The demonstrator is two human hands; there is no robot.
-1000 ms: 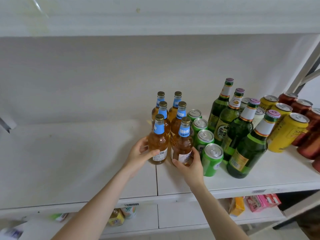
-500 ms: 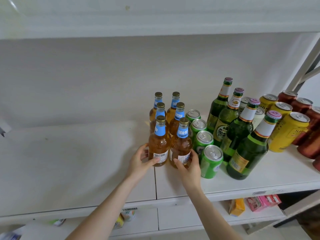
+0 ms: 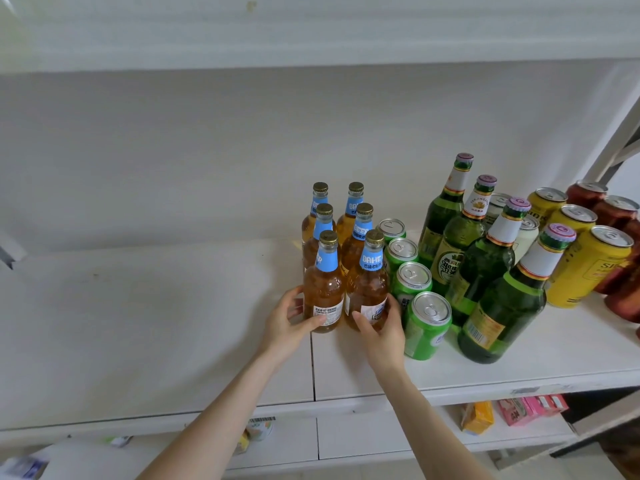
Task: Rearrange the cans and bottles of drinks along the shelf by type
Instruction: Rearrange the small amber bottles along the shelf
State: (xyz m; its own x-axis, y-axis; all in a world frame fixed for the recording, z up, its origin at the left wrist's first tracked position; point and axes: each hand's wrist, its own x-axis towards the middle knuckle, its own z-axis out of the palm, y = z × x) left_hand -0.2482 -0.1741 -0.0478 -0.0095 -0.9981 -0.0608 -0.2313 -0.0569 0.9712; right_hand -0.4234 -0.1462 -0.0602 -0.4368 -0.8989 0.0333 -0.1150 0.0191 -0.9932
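Note:
Several amber bottles with blue neck labels stand in two rows on the white shelf (image 3: 138, 323). My left hand (image 3: 287, 323) grips the front left amber bottle (image 3: 323, 292) near its base. My right hand (image 3: 381, 327) grips the front right amber bottle (image 3: 369, 289) the same way. Right of them runs a row of green cans (image 3: 427, 327). Further right stand tall green bottles (image 3: 502, 306), then yellow cans (image 3: 588, 268) and red cans (image 3: 620, 216) at the shelf's right end.
The left half of the shelf is bare white board. A white shelf board (image 3: 311, 29) hangs overhead. Orange and pink cartons (image 3: 519, 408) lie on the lower shelf at the right, with small packets (image 3: 258, 429) below my left arm.
Both hands have pushed the two front amber bottles back a little, up against the row behind them. The other drinks have not moved.

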